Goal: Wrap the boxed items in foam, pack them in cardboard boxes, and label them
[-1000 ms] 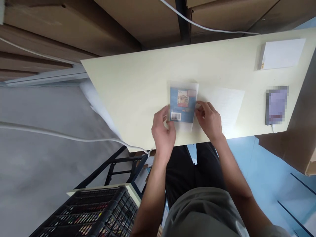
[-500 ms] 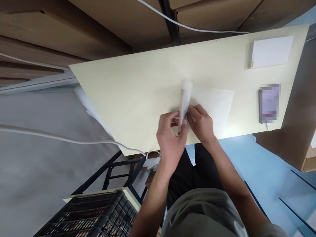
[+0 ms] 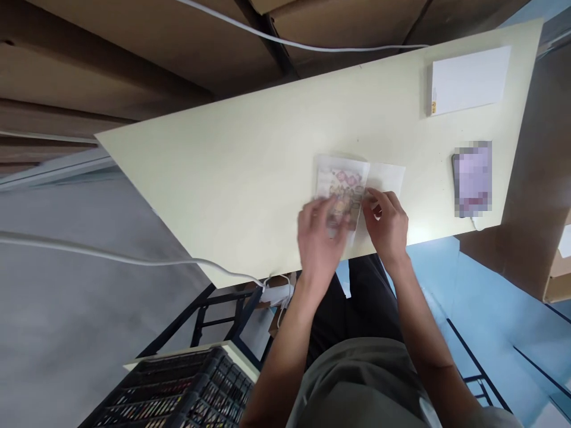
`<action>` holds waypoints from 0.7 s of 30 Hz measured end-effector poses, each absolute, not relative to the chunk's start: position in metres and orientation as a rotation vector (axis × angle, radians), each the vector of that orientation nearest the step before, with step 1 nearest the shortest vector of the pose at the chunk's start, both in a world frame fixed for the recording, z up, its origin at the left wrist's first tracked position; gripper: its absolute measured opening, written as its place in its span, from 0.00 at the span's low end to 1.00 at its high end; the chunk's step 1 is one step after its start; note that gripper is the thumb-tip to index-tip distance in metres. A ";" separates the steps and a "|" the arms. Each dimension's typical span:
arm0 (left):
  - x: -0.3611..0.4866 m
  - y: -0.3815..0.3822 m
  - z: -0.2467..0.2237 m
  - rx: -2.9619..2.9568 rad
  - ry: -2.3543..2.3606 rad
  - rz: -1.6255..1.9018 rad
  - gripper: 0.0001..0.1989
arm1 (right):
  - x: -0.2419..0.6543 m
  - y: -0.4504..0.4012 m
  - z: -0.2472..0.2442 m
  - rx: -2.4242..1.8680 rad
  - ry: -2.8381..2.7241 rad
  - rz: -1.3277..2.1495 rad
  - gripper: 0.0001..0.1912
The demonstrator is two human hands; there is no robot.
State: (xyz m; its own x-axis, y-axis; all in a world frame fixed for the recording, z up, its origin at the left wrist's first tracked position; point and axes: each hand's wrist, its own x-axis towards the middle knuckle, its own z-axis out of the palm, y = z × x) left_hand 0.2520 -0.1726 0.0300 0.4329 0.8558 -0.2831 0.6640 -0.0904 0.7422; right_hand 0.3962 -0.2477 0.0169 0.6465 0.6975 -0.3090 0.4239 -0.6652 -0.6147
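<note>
On the pale table lies an open booklet, its left side showing a coloured picture and its right side plain white. My left hand is over the lower left of the picture, slightly blurred, with its fingers spread. My right hand is at the middle fold, thumb and fingertips pinched together at the paper's edge. The right half of the white paper shows behind that hand.
A white box sits at the table's far right, and a pixelated phone-like device with a cable lies nearer. Cardboard boxes stand behind the table. A black crate is at the lower left.
The part of the booklet that stood upright between my hands now lies over to the left, showing the coloured picture. My left hand has opened over it. The camera view has shifted slightly.
</note>
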 end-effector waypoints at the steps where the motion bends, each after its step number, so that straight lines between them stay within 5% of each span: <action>1: 0.248 -0.166 0.030 1.776 1.378 0.282 0.18 | 0.397 -0.250 0.015 -2.352 -0.884 0.755 0.14; 8: 0.239 -0.141 0.016 1.356 1.542 0.247 0.15 | 0.399 -0.250 0.012 -2.313 -0.839 0.830 0.12; 16: 0.272 -0.172 0.074 1.580 1.237 0.335 0.11 | 0.399 -0.250 0.013 -2.262 -0.672 0.840 0.10; 21: 0.302 -0.204 0.070 1.729 1.127 0.356 0.14 | 0.414 -0.270 0.040 -2.092 -0.346 0.859 0.21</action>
State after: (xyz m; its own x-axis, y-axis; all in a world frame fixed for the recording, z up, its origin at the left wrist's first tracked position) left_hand 0.3020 -0.2036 0.0697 0.5226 0.8134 -0.2555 0.5189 -0.0657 0.8523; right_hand 0.4136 -0.2704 0.0395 0.7286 0.5123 -0.4547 -0.0534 -0.6194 -0.7833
